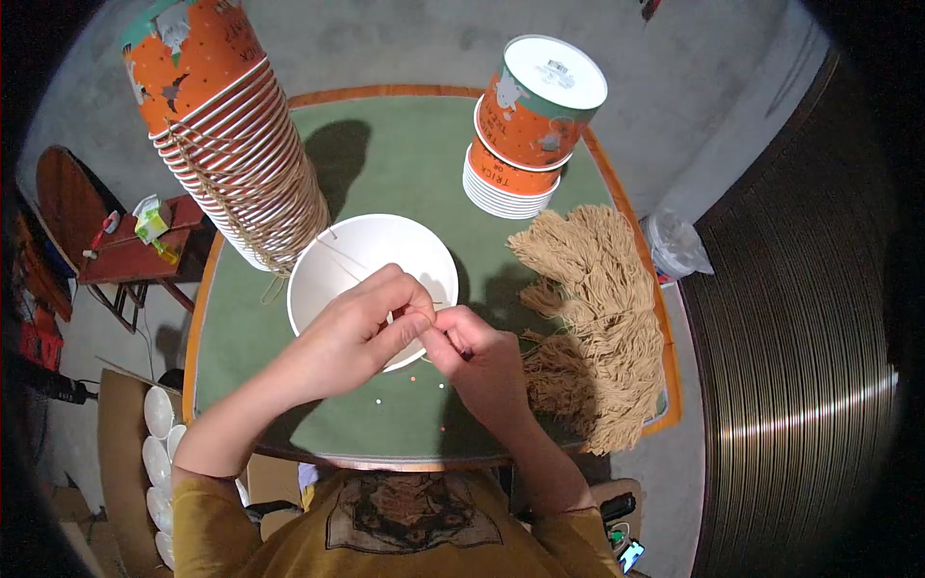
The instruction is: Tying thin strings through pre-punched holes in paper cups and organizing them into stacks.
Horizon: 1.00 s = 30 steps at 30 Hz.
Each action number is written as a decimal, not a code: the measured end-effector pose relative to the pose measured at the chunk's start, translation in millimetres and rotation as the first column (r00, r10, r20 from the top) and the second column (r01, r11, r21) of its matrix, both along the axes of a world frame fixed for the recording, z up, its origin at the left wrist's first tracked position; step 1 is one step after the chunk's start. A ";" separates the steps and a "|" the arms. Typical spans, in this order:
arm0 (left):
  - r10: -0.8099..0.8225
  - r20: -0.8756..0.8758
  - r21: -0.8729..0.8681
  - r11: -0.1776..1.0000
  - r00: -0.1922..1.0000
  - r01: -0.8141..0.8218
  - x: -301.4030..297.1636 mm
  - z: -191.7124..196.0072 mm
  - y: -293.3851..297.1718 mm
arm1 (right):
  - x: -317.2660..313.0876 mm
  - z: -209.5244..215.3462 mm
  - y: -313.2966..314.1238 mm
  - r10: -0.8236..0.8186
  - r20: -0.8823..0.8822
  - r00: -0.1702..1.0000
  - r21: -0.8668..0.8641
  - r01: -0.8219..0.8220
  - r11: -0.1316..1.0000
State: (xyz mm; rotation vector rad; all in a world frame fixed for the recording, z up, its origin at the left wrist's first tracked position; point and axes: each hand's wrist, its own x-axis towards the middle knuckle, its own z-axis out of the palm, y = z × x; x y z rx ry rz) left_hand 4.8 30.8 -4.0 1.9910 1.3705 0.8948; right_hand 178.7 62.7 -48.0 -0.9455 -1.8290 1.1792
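Note:
A paper bucket [414,241] with a white inside sits on the green table, its opening toward me. From a hole near its far left rim a thin strand of tan twine [345,258] runs across the opening to my hands. My left hand [361,323] is closed, thumb and forefinger pinching the twine over the bucket's near right rim. Fingertip to fingertip with it, my right hand [474,368] also pinches the twine. The fingers mostly hide the piece between them. A thick bundle of cut tan twine [602,328] lies right of my right hand.
On the left leans a tall stack of orange buckets [231,125] with twine looped along its side. A shorter upside-down stack [541,111] stands at the far right. Small white and orange bits dot the green tabletop [337,433]. A cardboard box [130,433] holds white containers below left.

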 end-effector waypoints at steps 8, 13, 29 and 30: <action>0.118 0.499 -0.438 0.889 0.858 0.132 -4.7 -2.5 4.8 | 0.0 -1.0 6.0 0.029 -0.114 0.993 -0.169 -0.048 0.985; 0.114 0.557 -0.538 0.805 0.823 0.252 -4.1 -10.0 13.0 | 0.1 -11.3 9.5 0.010 -0.147 0.989 -0.122 -0.028 0.992; 0.116 0.491 -0.535 0.822 0.864 0.194 4.1 -8.8 12.5 | 6.3 31.9 50.5 0.266 0.077 0.961 0.477 -0.270 0.837; 0.076 0.497 -0.535 0.811 0.864 0.236 2.3 -8.6 12.3 | 9.3 28.2 52.3 0.212 0.118 0.970 0.476 -0.242 0.845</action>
